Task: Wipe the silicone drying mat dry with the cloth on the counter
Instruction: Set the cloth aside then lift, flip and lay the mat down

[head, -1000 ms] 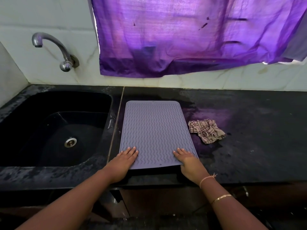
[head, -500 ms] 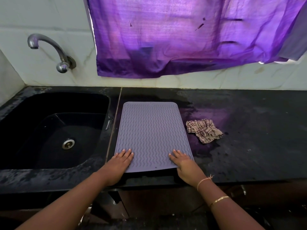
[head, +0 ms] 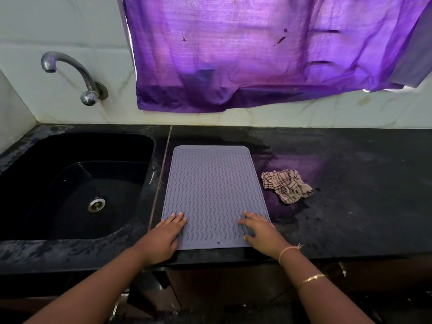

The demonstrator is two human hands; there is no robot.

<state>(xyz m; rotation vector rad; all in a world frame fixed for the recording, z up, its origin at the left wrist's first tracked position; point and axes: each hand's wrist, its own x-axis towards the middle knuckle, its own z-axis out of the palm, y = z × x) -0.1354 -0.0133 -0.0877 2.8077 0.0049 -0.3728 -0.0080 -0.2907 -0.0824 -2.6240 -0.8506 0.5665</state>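
A grey-lilac silicone drying mat [head: 214, 190] with a wavy ribbed pattern lies flat on the black counter [head: 350, 183], its near edge at the counter's front. My left hand [head: 163, 235] rests flat on the mat's near left corner, fingers spread. My right hand [head: 261, 232] lies flat on the near right corner, fingers apart. Neither hand holds anything. A crumpled beige checked cloth [head: 286, 185] sits on the counter just right of the mat, a short way beyond my right hand.
A black sink [head: 70, 183] with a metal drain lies left of the mat, under a curved wall tap [head: 72, 73]. A purple curtain [head: 257, 50] hangs over the tiled wall behind. The counter right of the cloth looks wet and blotchy.
Both hands stay flat on the mat's near corners. The view has shifted slightly; mat and cloth lie where they were.
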